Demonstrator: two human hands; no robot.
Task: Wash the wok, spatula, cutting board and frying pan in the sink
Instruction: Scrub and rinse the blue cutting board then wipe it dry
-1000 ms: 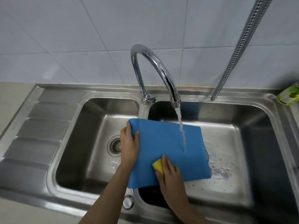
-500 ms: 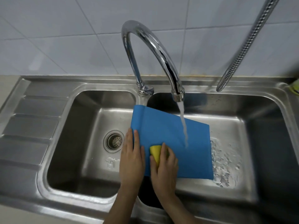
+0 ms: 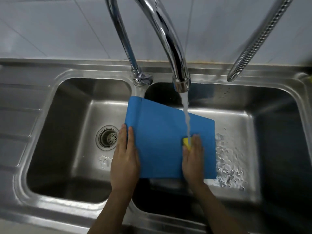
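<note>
the right hand (image 3: 193, 159) with the yellow sponge (image 3: 186, 143) now sits further right on the blue cutting board (image 3: 162, 141), right under the water stream (image 3: 186, 119), where half a second ago it was beside the left hand (image 3: 125, 157) near the board's left part. the left hand now lies at the board's left edge, lower than a second ago, when it held the upper left corner. the board lies flatter and further toward the right basin. the head camera has come closer and lower, so the faucet (image 3: 168, 39) fills the top.
</note>
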